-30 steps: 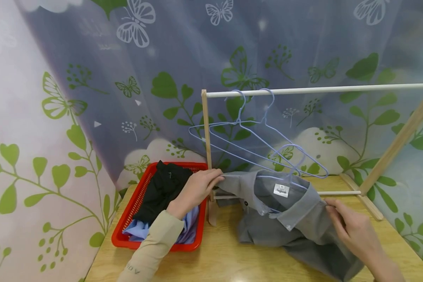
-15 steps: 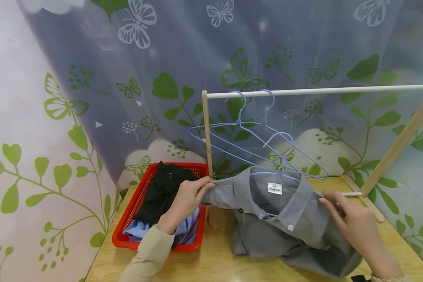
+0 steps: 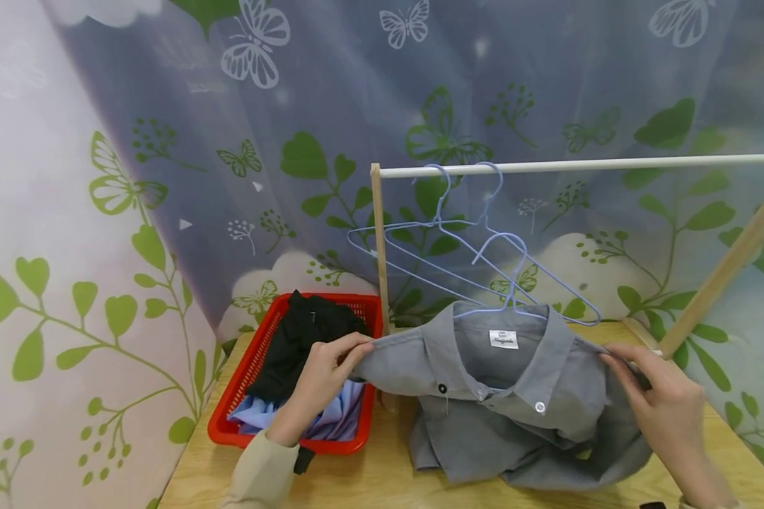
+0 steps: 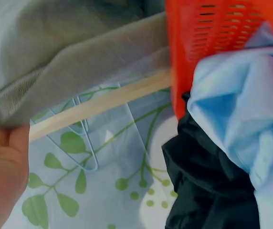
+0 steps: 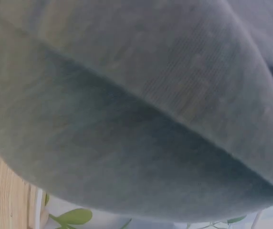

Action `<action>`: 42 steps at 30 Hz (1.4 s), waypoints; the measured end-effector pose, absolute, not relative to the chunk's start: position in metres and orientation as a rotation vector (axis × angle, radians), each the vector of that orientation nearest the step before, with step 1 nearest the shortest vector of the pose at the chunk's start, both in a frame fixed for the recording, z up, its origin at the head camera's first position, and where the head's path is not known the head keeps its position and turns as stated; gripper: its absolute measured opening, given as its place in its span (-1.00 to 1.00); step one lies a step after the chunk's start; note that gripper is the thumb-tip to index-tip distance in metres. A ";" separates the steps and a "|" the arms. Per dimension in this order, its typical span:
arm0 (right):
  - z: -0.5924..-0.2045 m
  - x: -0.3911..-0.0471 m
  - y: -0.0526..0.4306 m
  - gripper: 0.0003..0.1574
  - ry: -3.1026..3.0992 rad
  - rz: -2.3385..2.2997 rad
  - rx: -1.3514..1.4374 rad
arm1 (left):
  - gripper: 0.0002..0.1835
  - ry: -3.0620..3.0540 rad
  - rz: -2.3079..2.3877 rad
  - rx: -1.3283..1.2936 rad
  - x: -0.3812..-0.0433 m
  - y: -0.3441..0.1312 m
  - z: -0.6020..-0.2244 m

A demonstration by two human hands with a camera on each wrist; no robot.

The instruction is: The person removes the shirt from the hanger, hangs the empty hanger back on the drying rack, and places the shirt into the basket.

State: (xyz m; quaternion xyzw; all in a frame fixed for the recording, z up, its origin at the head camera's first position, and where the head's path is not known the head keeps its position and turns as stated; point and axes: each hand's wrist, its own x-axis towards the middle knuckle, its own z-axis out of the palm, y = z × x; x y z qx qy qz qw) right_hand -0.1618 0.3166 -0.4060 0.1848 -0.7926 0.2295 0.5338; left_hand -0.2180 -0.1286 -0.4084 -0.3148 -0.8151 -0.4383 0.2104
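Observation:
A grey collared shirt [image 3: 503, 431] is stretched between my two hands above the table, with its white label [image 3: 504, 339] facing up inside the collar. Inside it sits a light blue hanger [image 3: 511, 300], whose hook stands up out of the neck opening. My left hand [image 3: 327, 375] pinches the shirt at its left shoulder, beside the basket. At the opposite shoulder my right hand [image 3: 665, 399] pinches the cloth. Grey fabric [image 5: 141, 133] fills most of the right wrist view and hides nearly all of that hand.
A red basket [image 3: 219, 417] at the left holds a black garment [image 3: 312, 332] and light blue cloth [image 3: 337, 417]. Behind the shirt, two blue hangers [image 3: 442, 212] hang from the white rail [image 3: 611, 166] of a wooden rack. A patterned curtain [image 3: 331, 85] backs the table [image 3: 382, 474].
The shirt has been drawn wider and flatter. My left hand moved left and down, my right hand slightly right. The hanger's hook has turned to point left and stands upright.

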 end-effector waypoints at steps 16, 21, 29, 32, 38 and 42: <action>-0.403 -0.160 0.297 -0.39 -1.819 0.647 0.607 | -0.85 -2.095 -1.096 -1.021 -0.207 -0.122 -0.421; -0.397 -0.160 0.282 -0.43 -1.804 0.599 0.639 | -0.83 -2.055 -1.121 -1.038 -0.204 -0.107 -0.424; -0.401 -0.162 0.264 -0.48 -1.836 0.552 0.697 | -0.85 -1.975 -1.174 -1.009 -0.204 -0.079 -0.424; -0.402 -0.162 0.256 -0.50 -1.840 0.556 0.718 | -0.84 -1.940 -1.170 -1.003 -0.205 -0.072 -0.421; -0.400 -0.161 0.248 -0.50 -1.812 0.625 0.760 | -0.84 -1.929 -1.151 -1.016 -0.204 -0.068 -0.412; -0.394 -0.162 0.250 -0.49 -1.762 0.724 0.772 | -0.85 -1.935 -1.163 -1.061 -0.204 -0.070 -0.402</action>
